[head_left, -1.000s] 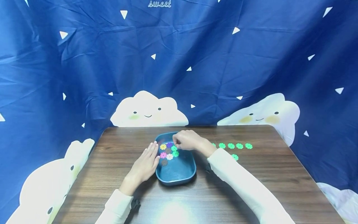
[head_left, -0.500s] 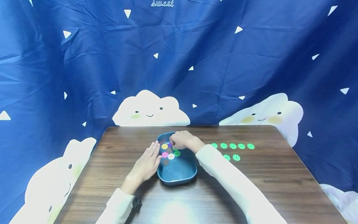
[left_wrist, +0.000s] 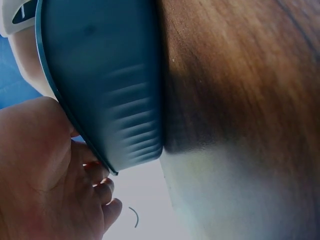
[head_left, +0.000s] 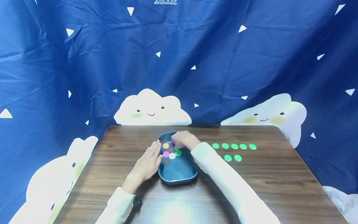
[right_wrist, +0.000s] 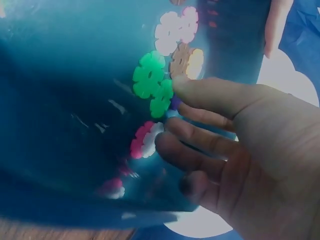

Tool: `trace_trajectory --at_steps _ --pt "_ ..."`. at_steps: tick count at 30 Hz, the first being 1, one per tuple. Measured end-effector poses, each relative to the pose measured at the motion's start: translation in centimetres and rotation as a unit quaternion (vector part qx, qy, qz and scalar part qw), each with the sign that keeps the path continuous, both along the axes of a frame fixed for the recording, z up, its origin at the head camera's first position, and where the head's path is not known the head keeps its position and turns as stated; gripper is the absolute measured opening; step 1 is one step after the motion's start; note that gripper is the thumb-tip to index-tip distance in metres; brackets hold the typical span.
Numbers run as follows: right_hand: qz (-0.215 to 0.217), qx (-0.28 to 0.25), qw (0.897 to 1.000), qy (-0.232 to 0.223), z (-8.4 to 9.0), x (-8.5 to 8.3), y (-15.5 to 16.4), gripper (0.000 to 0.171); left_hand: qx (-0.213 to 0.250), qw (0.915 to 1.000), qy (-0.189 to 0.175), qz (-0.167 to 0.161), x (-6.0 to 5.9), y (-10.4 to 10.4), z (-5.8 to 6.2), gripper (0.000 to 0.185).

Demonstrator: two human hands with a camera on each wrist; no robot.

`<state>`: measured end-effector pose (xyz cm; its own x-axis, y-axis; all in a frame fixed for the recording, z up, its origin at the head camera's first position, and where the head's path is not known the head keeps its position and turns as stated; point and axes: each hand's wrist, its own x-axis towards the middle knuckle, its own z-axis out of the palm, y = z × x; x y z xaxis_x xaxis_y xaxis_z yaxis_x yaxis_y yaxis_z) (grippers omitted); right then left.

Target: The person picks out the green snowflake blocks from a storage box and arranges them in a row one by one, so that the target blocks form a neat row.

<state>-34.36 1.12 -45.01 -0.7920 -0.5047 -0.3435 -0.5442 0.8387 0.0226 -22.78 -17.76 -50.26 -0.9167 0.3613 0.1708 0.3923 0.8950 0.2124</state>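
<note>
A dark blue tray (head_left: 178, 181) stands on the table and holds several flower-shaped plastic discs in mixed colours. My left hand (head_left: 146, 163) lies along the tray's left side with fingers straight; in the left wrist view the fingers meet its rim (left_wrist: 55, 92). My right hand (head_left: 184, 140) reaches into the tray's far part. In the right wrist view, its thumb and index fingertips are right at a purple disc (right_wrist: 175, 103) and a green disc (right_wrist: 161, 99), the other fingers loosely bent. Another green disc (right_wrist: 149, 75) and a brown disc (right_wrist: 179, 61) lie beside them.
Right of the tray, green discs lie on the wooden table (head_left: 268, 180): a row of several (head_left: 234, 146), and two more nearer me, one of them a green disc (head_left: 237, 158). A blue curtain (head_left: 212, 62) with clouds hangs behind the table.
My right hand has moved a little left and deeper into the tray, over the green and purple discs. My left hand stays at the tray's side. The head view has shifted slightly.
</note>
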Motion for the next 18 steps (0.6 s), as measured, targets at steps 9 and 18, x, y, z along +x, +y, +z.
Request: trace_trajectory --at_steps 9,18 --pt "-0.006 0.016 1.000 -0.012 -0.23 0.33 0.06 0.045 -0.004 1.0000 -0.006 0.000 0.16 0.11 0.20 0.059" --pt "-0.017 0.019 1.000 -0.008 -0.28 0.61 -0.07 0.048 -0.009 0.9999 -0.013 -0.001 0.26 0.15 0.51 0.060"
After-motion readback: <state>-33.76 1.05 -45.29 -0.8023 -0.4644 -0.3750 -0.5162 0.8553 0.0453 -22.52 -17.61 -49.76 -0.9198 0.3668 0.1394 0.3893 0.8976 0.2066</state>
